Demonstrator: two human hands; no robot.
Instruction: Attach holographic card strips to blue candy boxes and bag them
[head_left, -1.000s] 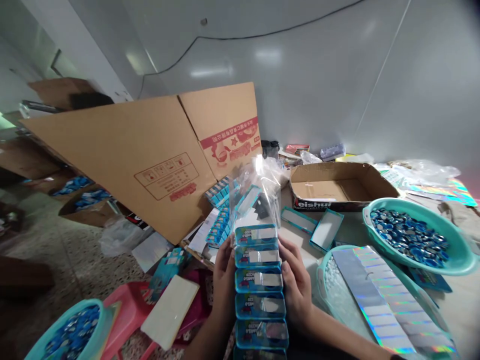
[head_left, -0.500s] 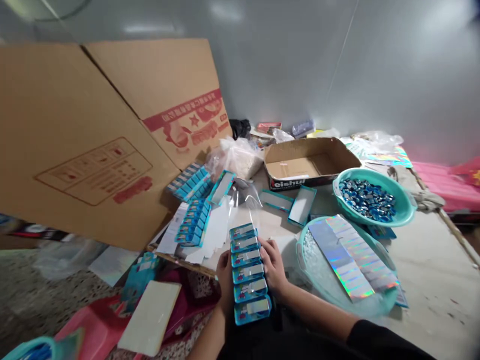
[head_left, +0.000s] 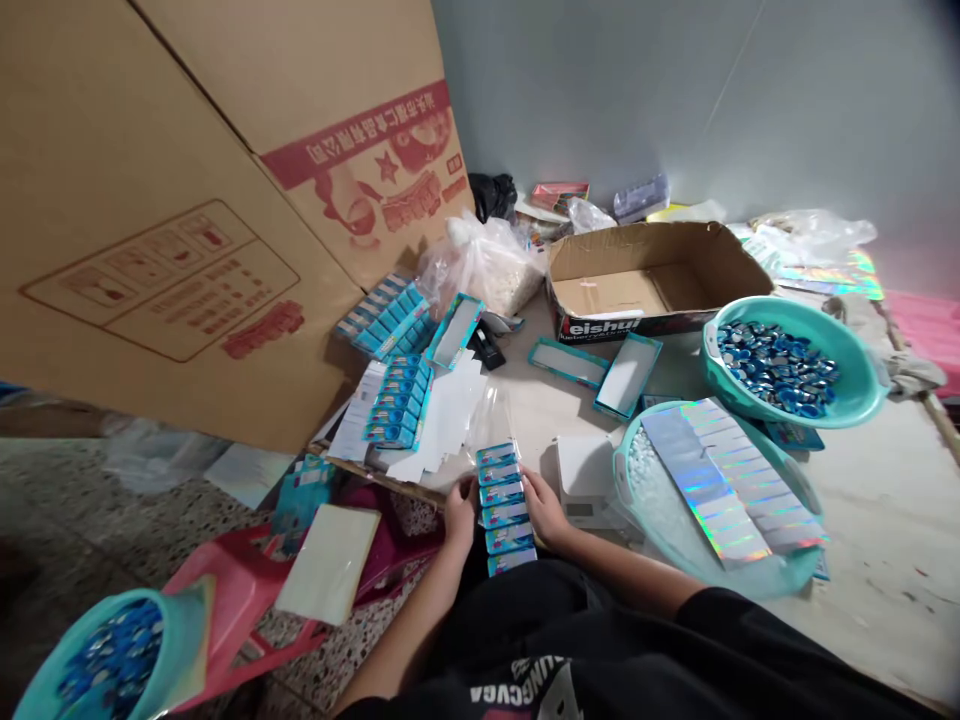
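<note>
Fingers (head_left: 529,484): part-curled, the left hand (head_left: 459,512) and right hand (head_left: 546,512) gripping the row from opposite sides
Row of blue boxes (head_left: 505,514): between the hands, close to the person's body, with clear plastic (head_left: 495,412) reaching past its far end
Carton side: a tall printed carton (head_left: 217,150) blocks the left; blue packs (head_left: 397,405) and white cards (head_left: 454,415) lie before it
Beyond the hands: a bag of white contents (head_left: 495,265), shallow blue trays (head_left: 628,378) and an open cardboard box (head_left: 600,292)
Basin side: a white device (head_left: 585,468) sits just beyond the right hand; next to it, a near basin (head_left: 621,478) carries shiny sheets (head_left: 720,480), crowding the right forearm; a far basin (head_left: 724,395) holds blue pieces (head_left: 780,368)
Floor side: a pink stool (head_left: 232,590) and pale board (head_left: 330,562) beside the left forearm
</note>
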